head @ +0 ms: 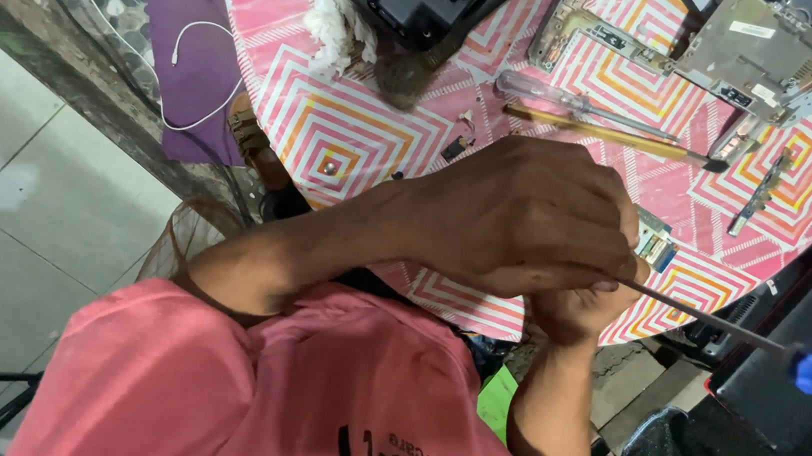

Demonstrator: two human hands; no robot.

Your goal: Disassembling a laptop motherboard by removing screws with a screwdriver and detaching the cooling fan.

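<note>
At the near edge of the table (356, 132), a small green circuit board (656, 242) sits between both hands. One hand (527, 221) lies curled over it, fingers folded tight. The other hand (573, 311) below is closed around something; which is left or right I cannot tell. A blue-handled screwdriver (718, 321) has its shaft running into the fingers. Two more screwdrivers (589, 117) lie further back.

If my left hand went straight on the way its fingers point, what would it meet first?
Most likely the small circuit board lying on the pink tablecloth just beyond the left hand, though depth there is unclear.
</note>
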